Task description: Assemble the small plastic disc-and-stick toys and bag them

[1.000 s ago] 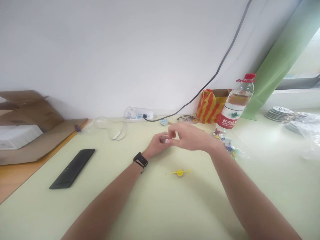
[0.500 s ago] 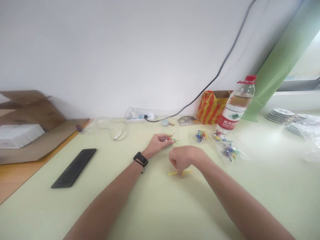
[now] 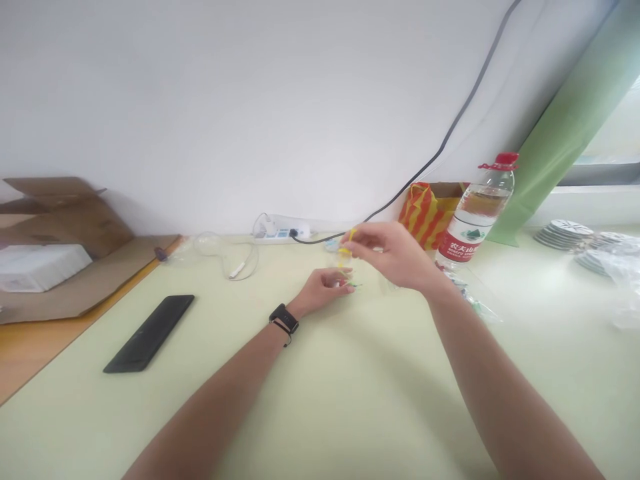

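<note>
My left hand [image 3: 325,289], with a black watch on its wrist, is closed around a small clear bag [image 3: 353,283] with green and white bits, low over the table. Above and slightly right of it, my right hand [image 3: 383,250] pinches a thin yellow plastic piece [image 3: 345,251] that hangs upright over the bag. Partly behind my right forearm lie clear packets of small coloured pieces [image 3: 480,308].
A water bottle [image 3: 473,217] stands by a red-and-yellow bag [image 3: 425,210] at the right. Farther right are stacked discs [image 3: 563,233]. A power strip [image 3: 280,232] lies by the wall, a black flat case [image 3: 150,333] and a cardboard box [image 3: 110,267] at the left.
My right hand has picked the yellow piece up from the table and moved up and away to above my left hand. My left hand has barely moved.
</note>
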{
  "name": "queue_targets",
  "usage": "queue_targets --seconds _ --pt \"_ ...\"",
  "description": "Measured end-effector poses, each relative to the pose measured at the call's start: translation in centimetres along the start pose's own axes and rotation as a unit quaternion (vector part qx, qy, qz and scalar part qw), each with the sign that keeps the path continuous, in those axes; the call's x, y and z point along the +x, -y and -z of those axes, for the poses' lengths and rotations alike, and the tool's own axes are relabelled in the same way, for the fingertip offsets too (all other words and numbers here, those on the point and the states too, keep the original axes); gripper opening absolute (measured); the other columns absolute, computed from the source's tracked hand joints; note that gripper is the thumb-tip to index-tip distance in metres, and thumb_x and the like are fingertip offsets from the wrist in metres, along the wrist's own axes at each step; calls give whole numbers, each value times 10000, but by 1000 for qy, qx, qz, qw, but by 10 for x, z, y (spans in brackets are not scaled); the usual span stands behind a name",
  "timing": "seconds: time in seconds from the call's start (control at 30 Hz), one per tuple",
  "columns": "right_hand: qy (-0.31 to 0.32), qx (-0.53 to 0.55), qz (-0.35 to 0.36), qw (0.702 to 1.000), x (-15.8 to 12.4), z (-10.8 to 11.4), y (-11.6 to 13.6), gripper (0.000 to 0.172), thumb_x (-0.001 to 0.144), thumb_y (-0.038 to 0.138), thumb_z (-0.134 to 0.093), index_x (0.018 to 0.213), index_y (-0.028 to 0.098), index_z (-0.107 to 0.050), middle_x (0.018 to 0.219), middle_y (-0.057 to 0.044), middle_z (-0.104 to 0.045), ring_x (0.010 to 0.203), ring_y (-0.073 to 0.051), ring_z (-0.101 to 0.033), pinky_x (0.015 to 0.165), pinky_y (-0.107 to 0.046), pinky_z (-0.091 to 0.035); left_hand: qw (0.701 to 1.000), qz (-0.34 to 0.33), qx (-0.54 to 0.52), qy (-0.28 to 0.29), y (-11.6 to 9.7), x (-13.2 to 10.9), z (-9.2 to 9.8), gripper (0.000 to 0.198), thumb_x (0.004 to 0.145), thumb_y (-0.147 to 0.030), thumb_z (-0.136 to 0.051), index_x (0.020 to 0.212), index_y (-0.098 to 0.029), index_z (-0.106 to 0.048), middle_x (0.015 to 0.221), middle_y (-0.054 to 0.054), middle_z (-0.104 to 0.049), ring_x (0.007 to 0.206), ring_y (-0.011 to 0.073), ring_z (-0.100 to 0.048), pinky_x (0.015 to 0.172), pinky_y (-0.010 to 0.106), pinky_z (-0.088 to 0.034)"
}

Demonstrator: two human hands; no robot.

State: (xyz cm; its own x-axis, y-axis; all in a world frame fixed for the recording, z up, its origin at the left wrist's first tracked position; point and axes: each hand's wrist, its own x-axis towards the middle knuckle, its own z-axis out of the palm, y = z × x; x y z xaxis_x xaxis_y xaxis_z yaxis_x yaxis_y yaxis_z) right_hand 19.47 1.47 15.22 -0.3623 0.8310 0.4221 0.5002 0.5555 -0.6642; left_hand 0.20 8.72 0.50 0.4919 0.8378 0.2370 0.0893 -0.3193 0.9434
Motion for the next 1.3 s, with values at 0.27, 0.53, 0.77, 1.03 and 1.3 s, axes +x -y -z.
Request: queue_targets --seconds 0.27,0.53,0.77,1.03,1.3 --pt "-11 -190 11 982 -2 -7 -11 233 1014 192 -390 869 203 -572 913 -51 -649 798 -183 -549 676 -294 -354 999 -6 30 26 -6 -2 -3 341 772 -474 -804 920 -167 -786 863 53 -692 755 168 -553 711 306 -470" --pt "49 -396 61 915 0 -27 -14 231 972 77 -438 843 170 -605 935 -112 -665 927 -247 -525 772 -356 -349 999 -13 37 31 -6 -3 -4 381 649 -471 -881 792 -150 -735 730 16 -623 626 128 -465 581 273 -374" --pt "69 -442 71 891 2 -40 -17 170 910 67 -538 836 161 -659 945 -132 -684 983 -286 -527 770 -383 -334 998 1 47 45 -4 -3 -3 354 687 -471 -845 732 -157 -690 620 -38 -471 594 109 -379 545 257 -306" --pt "59 -244 -62 966 -7 -14 -2 298 1024 341 -455 899 213 -693 909 -59 -709 838 -215 -613 692 -312 -367 997 -10 71 28 -2 -1 -2 338 736 -475 -815 816 -160 -722 653 -32 -497 574 100 -367 538 255 -291" --pt "195 -151 -68 967 -2 -29 -32 276 933 413 -639 1094 207 -727 1068 -83 -718 951 -229 -647 784 -304 -450 998 -6 2 59 0 -2 -2 331 767 -438 -805 831 -130 -701 728 10 -601 672 137 -492 608 255 -378"
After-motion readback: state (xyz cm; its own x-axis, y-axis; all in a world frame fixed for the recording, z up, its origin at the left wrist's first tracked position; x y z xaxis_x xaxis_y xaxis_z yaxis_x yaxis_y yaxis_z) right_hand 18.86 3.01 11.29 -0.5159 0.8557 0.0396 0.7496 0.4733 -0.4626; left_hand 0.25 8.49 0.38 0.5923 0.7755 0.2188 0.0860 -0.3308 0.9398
